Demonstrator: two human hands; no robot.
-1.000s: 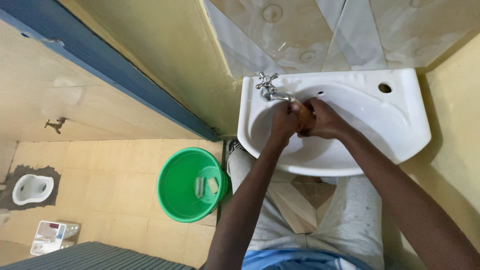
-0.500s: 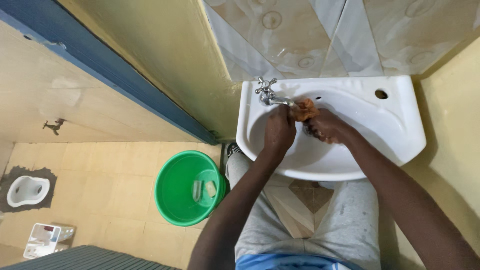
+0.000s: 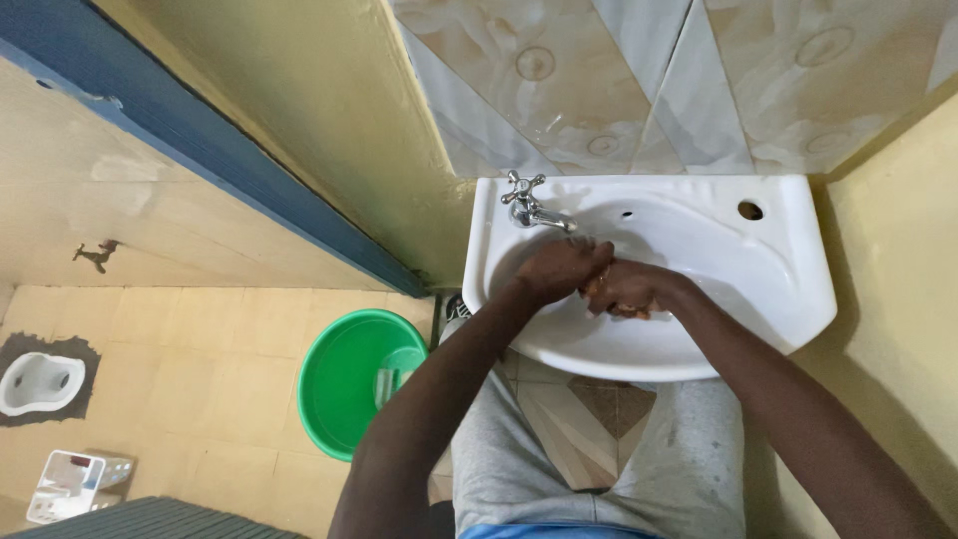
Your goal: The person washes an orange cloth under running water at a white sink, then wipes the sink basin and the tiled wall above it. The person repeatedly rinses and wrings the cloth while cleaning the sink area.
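Both my hands are pressed together inside the white wash basin (image 3: 788, 289), just below the chrome tap (image 3: 526, 207). My left hand (image 3: 557, 268) lies over the right one, fingers curled. My right hand (image 3: 631, 289) is closed around an orange sponge (image 3: 595, 290). Only small orange edges of the sponge show between the fingers; the rest is hidden by both hands. Whether water runs from the tap I cannot tell.
A green bucket (image 3: 339, 384) with small items inside stands on the tiled floor left of my legs. Further left are a squat toilet (image 3: 35, 384) and a white plastic container (image 3: 70, 484). A blue door frame (image 3: 200, 150) runs along the yellow wall.
My hands moved down from the tap spout toward the basin's middle and closed over the sponge, which showed more before. The view shifted upward a little.
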